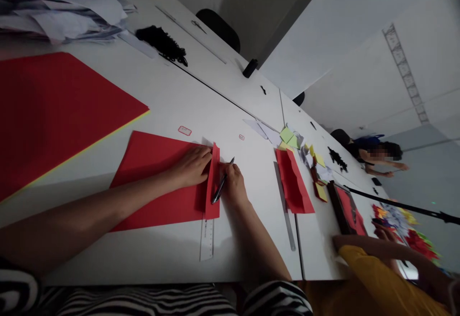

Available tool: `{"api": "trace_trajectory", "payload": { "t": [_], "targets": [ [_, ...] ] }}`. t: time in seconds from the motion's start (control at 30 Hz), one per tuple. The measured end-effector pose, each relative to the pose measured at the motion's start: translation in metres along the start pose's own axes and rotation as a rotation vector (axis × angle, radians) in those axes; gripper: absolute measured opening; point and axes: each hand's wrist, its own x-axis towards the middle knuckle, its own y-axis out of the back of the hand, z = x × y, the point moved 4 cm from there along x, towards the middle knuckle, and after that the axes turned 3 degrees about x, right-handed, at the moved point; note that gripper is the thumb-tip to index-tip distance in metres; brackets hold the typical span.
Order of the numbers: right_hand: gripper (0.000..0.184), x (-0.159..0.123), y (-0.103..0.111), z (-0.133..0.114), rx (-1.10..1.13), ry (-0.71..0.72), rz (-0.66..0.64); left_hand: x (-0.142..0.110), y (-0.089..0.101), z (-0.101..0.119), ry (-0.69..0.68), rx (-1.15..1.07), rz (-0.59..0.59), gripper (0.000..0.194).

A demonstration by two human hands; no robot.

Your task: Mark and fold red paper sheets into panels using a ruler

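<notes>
A red sheet of paper [151, 158] lies in front of me, and a narrow strip along its right edge is folded up. A clear plastic ruler [207, 246] lies under that fold, its lower end sticking out toward me. My left hand [194, 166] rests on the sheet with its fingers curled against the folded strip; the fingertips are partly hidden. On the other side of the fold, my right hand [235, 186] holds a dark pen [218, 192] slanted between its fingers, close against the strip.
A large red stack [68, 114] with a yellow edge lies left. Beyond are white papers [75, 16] and a black tangled heap [161, 42]. To the right are a folded red piece [294, 181], a metal ruler [285, 210] and sticky notes [287, 134]. A yellow-sleeved person [381, 277] sits nearby.
</notes>
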Motion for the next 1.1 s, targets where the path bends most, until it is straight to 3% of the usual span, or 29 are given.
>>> {"api": "trace_trajectory", "payload": {
  "t": [0.43,0.67,1.1],
  "targets": [
    [0.032,-0.056,0.012,-0.026,0.072,0.055,-0.004,0.002,-0.003,-0.002,-0.004,0.003,-0.029,0.045],
    [0.028,-0.085,0.015,-0.032,0.075,0.032,-0.037,0.002,-0.003,-0.003,0.012,0.005,-0.058,0.044],
    [0.036,-0.142,0.028,-0.052,0.122,-0.03,-0.087,0.003,-0.003,-0.003,0.004,0.038,-0.071,0.042]
  ]
}}
